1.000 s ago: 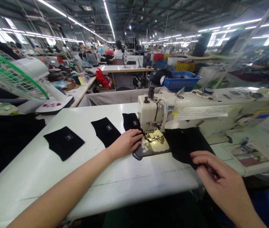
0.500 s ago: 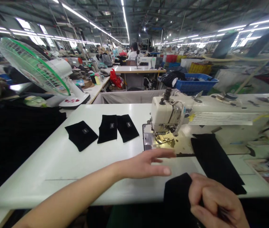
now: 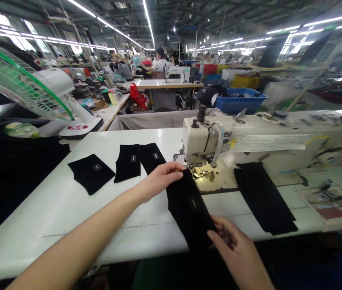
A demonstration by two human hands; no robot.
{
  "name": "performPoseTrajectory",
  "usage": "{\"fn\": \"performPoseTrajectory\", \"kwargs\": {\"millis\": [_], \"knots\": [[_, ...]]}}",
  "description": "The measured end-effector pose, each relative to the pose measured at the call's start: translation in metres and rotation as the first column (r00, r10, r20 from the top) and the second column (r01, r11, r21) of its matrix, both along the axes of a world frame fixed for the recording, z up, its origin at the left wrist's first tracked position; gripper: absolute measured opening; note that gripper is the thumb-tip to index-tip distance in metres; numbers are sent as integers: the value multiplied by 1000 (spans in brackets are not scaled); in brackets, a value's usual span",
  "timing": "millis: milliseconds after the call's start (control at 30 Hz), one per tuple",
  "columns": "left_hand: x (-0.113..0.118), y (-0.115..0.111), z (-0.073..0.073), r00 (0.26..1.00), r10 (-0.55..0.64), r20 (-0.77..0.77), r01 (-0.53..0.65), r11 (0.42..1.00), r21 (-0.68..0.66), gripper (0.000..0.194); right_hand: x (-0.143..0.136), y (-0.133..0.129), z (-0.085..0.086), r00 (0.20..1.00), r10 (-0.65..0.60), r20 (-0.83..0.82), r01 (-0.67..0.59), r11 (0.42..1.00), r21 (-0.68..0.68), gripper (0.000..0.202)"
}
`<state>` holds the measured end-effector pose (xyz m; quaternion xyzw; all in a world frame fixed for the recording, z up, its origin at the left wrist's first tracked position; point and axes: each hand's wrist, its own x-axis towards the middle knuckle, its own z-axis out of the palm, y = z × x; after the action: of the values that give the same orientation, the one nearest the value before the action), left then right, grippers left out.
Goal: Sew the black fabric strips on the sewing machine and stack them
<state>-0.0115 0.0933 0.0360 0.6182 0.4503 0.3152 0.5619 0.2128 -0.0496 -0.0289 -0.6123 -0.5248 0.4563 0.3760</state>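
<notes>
My left hand [image 3: 162,180] pinches the far end of a black fabric piece [image 3: 184,213], just left of the sewing machine's needle area [image 3: 200,172]. A small dark label [image 3: 193,204] with light lettering lies on this piece. At the near right edge, the fingers and thumb of my right hand [image 3: 235,243] grip the same fabric. A small metal tool [image 3: 228,238], partly hidden, sits in the right palm; its kind is unclear. Three more black labelled pieces lie to the left: one angled piece [image 3: 89,177], one upright [image 3: 125,169], and one [image 3: 149,153] partly behind my left hand.
The white sewing machine [image 3: 199,139] stands on the pale table [image 3: 68,213]. Black fabric strips [image 3: 264,199] lie under its arm at right. A green-rimmed fan [image 3: 50,90] stands at left. Beyond are a blue basket [image 3: 239,105] and a seated person [image 3: 160,64].
The black fabric piece has come up from the table's front edge to lie beside the needle area. My left hand, empty and open before, now pinches its far end. The view has shifted slightly.
</notes>
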Motion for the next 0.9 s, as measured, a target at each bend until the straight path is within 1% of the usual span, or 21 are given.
{"fn": "performPoseTrajectory", "kwargs": {"millis": [67,133,233,333,367,433,500,533,600,633,700,767,833,867,900], "knots": [[-4,5,-2,997,-68,-46,67,997,-26,23,0,-6,-1,999,48,22,-48,999,-15,36],[-5,7,-4,990,-127,-55,123,989,-80,21,-2,-11,1,999,41,1,-41,999,-29,38],[-5,11,-6,992,-118,-40,112,986,-123,22,-8,-16,4,1000,-18,-20,18,1000,-13,41],[-5,20,-10,991,-117,-61,109,987,-122,21,-13,-20,2,1000,-15,-13,15,998,55,45],[-3,25,-13,989,-119,-91,110,988,-106,20,-15,-21,1,1000,-24,-15,25,998,63,45],[2,33,-21,974,-111,-195,106,994,-36,18,-20,-23,-2,996,-81,-29,83,995,62,46],[11,40,-30,946,-75,-315,104,992,76,19,-24,-23,-4,989,-141,-40,144,987,65,45],[16,42,-35,927,-51,-372,114,982,149,21,-25,-23,-5,988,-151,-36,153,986,72,41],[24,44,-44,880,-5,-475,172,936,307,25,-25,-22,-5,992,-128,-10,129,987,99,34],[27,43,-47,857,31,-514,202,898,392,25,-25,-22,-6,994,-107,9,105,988,117,32],[29,40,-51,810,133,-571,256,796,549,25,-22,-22,-7,997,-51,51,42,984,171,24],[29,35,-52,761,238,-604,313,681,662,27,-17,-22,-10,995,5,103,-32,965,261,19],[28,30,-53,708,279,-648,417,575,704,22,-11,-22,-14,982,71,175,-134,915,381,24],[27,27,-53,689,274,-671,469,538,701,22,-8,-21,-16,970,103,218,-192,878,438,27],[26,23,-53,677,260,-688,506,514,692,24,-5,-20,-18,956,125,266,-244,840,484,31]]}}
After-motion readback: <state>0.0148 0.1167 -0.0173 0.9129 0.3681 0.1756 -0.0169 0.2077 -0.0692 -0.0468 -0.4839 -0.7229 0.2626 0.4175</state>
